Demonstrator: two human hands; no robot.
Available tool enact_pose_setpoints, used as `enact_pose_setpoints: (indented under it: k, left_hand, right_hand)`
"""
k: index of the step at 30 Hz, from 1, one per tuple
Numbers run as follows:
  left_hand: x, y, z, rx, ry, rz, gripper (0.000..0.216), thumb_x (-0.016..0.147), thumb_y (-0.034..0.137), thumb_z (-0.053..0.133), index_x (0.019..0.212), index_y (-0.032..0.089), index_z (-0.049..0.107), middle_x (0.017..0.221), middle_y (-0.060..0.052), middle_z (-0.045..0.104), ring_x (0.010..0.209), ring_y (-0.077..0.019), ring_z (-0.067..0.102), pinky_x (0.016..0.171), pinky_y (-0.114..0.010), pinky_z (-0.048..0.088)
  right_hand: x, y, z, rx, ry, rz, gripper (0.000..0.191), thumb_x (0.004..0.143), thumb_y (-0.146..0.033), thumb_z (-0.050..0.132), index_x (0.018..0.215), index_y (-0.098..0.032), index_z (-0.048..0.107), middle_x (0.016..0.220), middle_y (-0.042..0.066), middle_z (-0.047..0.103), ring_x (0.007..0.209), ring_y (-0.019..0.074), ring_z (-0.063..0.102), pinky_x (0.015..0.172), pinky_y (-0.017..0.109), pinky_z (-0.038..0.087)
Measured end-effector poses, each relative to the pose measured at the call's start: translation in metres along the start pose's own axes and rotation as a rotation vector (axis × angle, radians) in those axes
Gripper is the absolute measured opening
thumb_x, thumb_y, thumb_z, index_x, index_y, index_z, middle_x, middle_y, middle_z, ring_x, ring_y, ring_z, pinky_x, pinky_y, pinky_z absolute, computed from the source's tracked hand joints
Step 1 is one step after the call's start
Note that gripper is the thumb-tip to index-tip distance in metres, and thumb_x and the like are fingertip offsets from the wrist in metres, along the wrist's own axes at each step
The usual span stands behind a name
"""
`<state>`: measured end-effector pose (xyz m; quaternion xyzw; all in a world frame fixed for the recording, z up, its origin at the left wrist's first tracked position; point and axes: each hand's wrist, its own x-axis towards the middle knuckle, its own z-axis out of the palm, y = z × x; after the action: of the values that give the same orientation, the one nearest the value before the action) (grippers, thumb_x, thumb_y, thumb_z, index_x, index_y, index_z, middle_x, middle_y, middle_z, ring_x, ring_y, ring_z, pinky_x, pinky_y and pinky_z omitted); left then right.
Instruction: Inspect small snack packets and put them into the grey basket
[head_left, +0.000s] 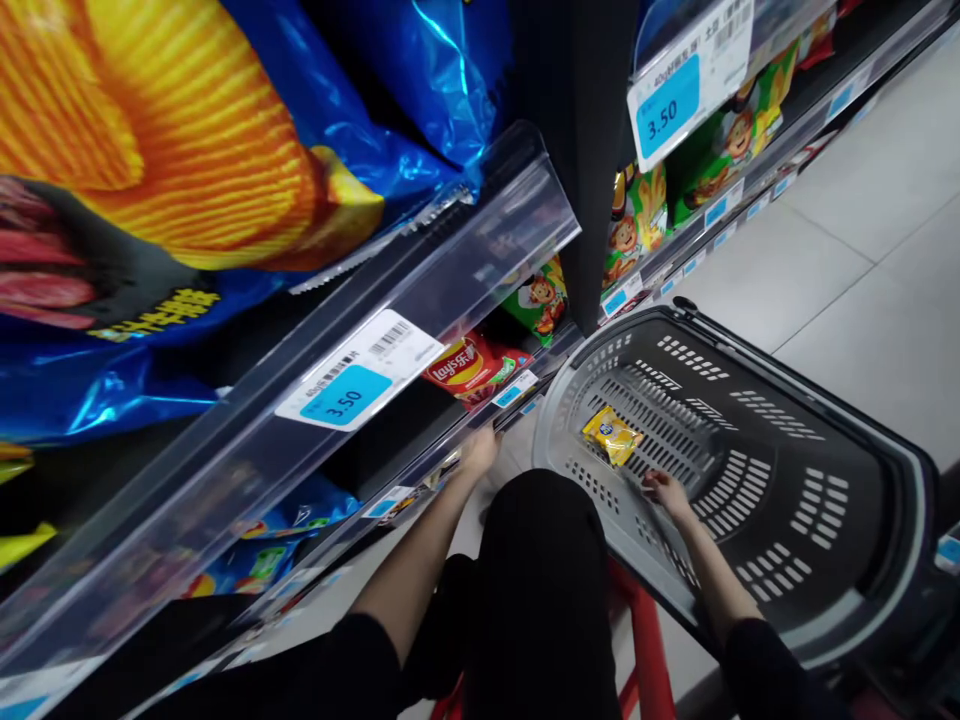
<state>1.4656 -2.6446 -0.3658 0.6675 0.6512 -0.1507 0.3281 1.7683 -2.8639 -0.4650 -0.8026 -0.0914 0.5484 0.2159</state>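
My left hand (480, 452) is at the front edge of a low shelf, just below a red Lay's chip bag (469, 368). Its fingers are mostly hidden, so I cannot see whether it grips anything. My right hand (664, 490) is over the near side of a dark grey shopping basket (780, 415), with its fingers curled together. What they hold, if anything, is too small to make out. A small yellow snack packet (613, 436) lies inside the basket, a little left of and beyond the right hand.
Large blue chip bags (225, 140) fill the upper left shelf, behind a clear rail with a 3.50 price tag (360, 370). Green snack bags (634, 225) stand on lower shelves further along. Pale floor tiles (862, 220) run to the right. A red frame (646, 640) is beside my knee.
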Motion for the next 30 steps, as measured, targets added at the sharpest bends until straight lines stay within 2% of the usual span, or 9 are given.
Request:
enact_pose_setpoints:
  k: [4,7,13,15,17,20,24,27,30]
  left_hand:
    - [-0.06,-0.015,-0.004,-0.246,0.054,0.021,0.031,0.083,0.019,0.06,0.114,0.017,0.06,0.126,-0.011,0.057,0.101,-0.0213,0.062,0.092,-0.037,0.049]
    - [-0.127,-0.03,-0.014,-0.444,0.115,0.052,0.029,0.083,0.028,0.056,0.109,0.018,0.061,0.127,-0.012,0.055,0.086,-0.0185,0.066,0.079,-0.033,0.055]
    - [-0.263,-0.042,-0.064,-0.748,0.29,0.143,0.018,0.081,0.037,0.061,0.08,0.02,0.066,0.09,-0.007,0.061,0.091,-0.0221,0.061,0.075,-0.032,0.054]
    - [-0.3,-0.043,-0.082,-0.824,0.394,0.218,0.02,0.077,0.039,0.067,0.075,0.019,0.065,0.082,-0.007,0.059,0.082,-0.021,0.06,0.069,-0.03,0.053]
    - [-0.331,-0.045,-0.095,-0.878,0.539,0.311,0.029,0.07,0.046,0.072,0.07,0.019,0.062,0.076,-0.005,0.058,0.073,-0.0195,0.056,0.062,-0.027,0.049]
    - [-0.365,-0.049,-0.104,-0.981,0.717,0.393,0.042,0.061,0.055,0.076,0.066,0.02,0.054,0.073,-0.003,0.054,0.069,-0.0181,0.05,0.06,-0.026,0.044]
    - [-0.389,-0.067,-0.099,-1.192,0.78,0.469,0.042,0.068,0.058,0.068,0.072,0.02,0.051,0.078,-0.003,0.05,0.072,-0.0171,0.046,0.062,-0.025,0.04]
    - [-0.398,-0.088,-0.089,-1.32,0.835,0.444,0.035,0.073,0.052,0.066,0.073,0.02,0.05,0.079,-0.002,0.048,0.074,-0.0163,0.046,0.064,-0.024,0.041]
    - [-0.404,-0.106,-0.079,-1.393,0.834,0.292,0.036,0.065,0.033,0.078,0.09,0.023,0.055,0.107,-0.004,0.052,0.098,-0.0211,0.053,0.077,-0.027,0.047]
  right_hand:
    - [-0.028,-0.021,-0.017,0.003,0.014,-0.083,0.019,0.088,-0.032,0.058,0.084,-0.013,0.062,0.075,0.002,0.066,0.064,0.0137,0.063,0.064,0.029,0.052]
    - [-0.062,-0.052,-0.024,0.014,0.061,-0.248,0.023,0.081,-0.038,0.059,0.082,-0.016,0.063,0.077,0.007,0.069,0.071,0.0216,0.065,0.071,0.033,0.05]
    - [-0.196,-0.15,-0.012,0.021,0.036,-0.744,0.034,0.083,-0.048,0.054,0.096,-0.019,0.066,0.095,0.011,0.07,0.086,0.0254,0.064,0.078,0.034,0.047]
    - [-0.249,-0.179,0.0,0.038,-0.083,-0.832,0.033,0.087,-0.047,0.051,0.099,-0.02,0.066,0.089,0.009,0.069,0.073,0.0212,0.063,0.069,0.032,0.049]
    - [-0.296,-0.195,0.017,0.016,-0.322,-0.847,0.033,0.089,-0.046,0.049,0.104,-0.021,0.065,0.092,0.008,0.069,0.073,0.0198,0.063,0.069,0.032,0.05]
    - [-0.349,-0.192,0.049,-0.083,-0.635,-0.796,0.034,0.087,-0.044,0.055,0.113,-0.024,0.062,0.111,0.008,0.065,0.091,0.0222,0.063,0.081,0.035,0.051]
    - [-0.394,-0.155,0.092,-0.021,-1.026,-0.598,0.054,0.08,-0.042,0.064,0.129,-0.027,0.048,0.123,0.01,0.057,0.093,0.0246,0.064,0.067,0.035,0.056]
    - [-0.416,-0.132,0.12,0.174,-0.933,-0.621,0.053,0.073,-0.034,0.073,0.121,-0.026,0.051,0.117,0.007,0.06,0.093,0.0229,0.064,0.073,0.034,0.056]
    - [-0.428,-0.123,0.141,0.216,-0.865,-0.67,0.053,0.068,-0.03,0.076,0.116,-0.026,0.053,0.106,0.005,0.063,0.091,0.0233,0.065,0.075,0.035,0.056]
